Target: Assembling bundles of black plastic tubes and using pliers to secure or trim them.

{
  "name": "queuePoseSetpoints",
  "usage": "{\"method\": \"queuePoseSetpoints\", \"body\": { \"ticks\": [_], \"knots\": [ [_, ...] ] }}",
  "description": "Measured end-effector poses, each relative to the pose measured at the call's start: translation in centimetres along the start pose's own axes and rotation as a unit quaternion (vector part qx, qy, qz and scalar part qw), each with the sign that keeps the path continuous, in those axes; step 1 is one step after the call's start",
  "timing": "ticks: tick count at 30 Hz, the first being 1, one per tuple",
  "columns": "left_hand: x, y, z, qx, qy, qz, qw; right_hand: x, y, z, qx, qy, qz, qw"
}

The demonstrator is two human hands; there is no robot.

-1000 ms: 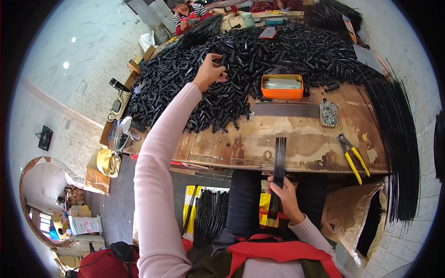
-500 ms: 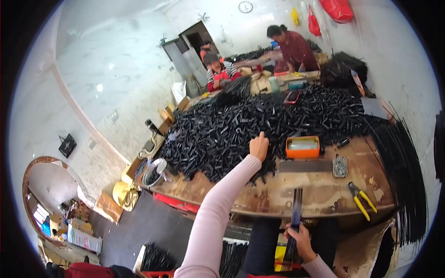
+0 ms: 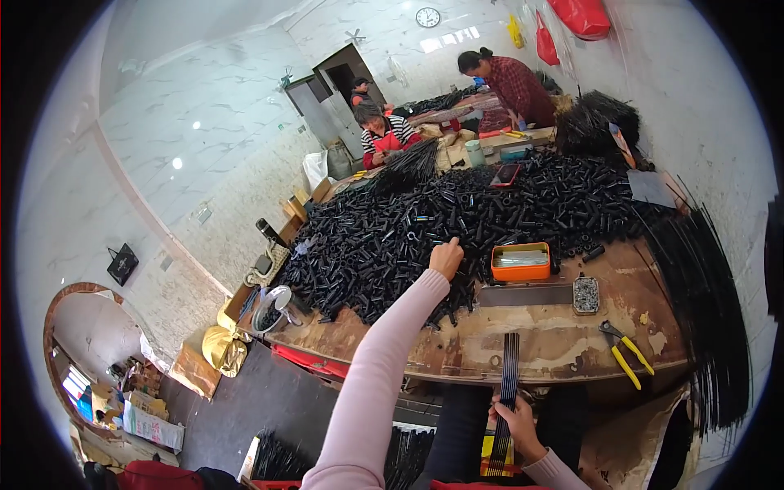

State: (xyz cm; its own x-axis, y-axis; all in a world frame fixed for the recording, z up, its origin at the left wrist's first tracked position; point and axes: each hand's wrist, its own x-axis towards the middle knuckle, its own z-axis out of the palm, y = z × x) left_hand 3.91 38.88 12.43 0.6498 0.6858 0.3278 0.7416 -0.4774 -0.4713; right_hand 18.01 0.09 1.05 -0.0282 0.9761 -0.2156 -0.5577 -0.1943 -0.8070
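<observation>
Wooden table [image 3: 457, 349], black tube pile [image 3: 465, 214], orange box [image 3: 523, 272], pliers [image 3: 625, 367]

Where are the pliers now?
In the head view, the pliers lie at the front edge of the table, on the right, below the small box and right of the strips in the right hand.

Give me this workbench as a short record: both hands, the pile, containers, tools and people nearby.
Left hand: at the pile of black tubular pieces; grip unclear
Right hand: holding a row of thin black rods by the table's near edge
Pile: spread widely over the table
Containers: orange box; small container of tiny pieces, both right of the left hand
Tool: yellow-handled pliers, right of the rods
People: three people beyond the pile
</observation>
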Motion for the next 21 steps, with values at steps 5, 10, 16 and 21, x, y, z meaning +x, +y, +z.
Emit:
{"method": "queuePoseSetpoints", "body": {
  "ticks": [5, 10, 16, 21],
  "knots": [
    [-0.6, 2.6, -6.0, -0.158, 0.143, -0.027, 0.977, -0.3, 0.6, 0.6, 0.028, 0.009, -0.04, 0.999],
    [-8.1, 9.7, -12.7, -0.773, -0.069, -0.144, 0.614, -0.5, 2.0, 0.4, 0.002, -0.012, -0.111, 0.994],
    [-13.2, 11.5, -19.0, -0.917, -0.23, -0.107, 0.308, 0.3, 1.4, 0.8, 0.148, -0.033, -0.009, 0.988],
    [-19.9, 13.5, -34.6, -0.909, -0.246, 0.15, 0.301, -5.9, 1.8, 1.7, -0.097, -0.109, -0.093, 0.985]
  ]
}}
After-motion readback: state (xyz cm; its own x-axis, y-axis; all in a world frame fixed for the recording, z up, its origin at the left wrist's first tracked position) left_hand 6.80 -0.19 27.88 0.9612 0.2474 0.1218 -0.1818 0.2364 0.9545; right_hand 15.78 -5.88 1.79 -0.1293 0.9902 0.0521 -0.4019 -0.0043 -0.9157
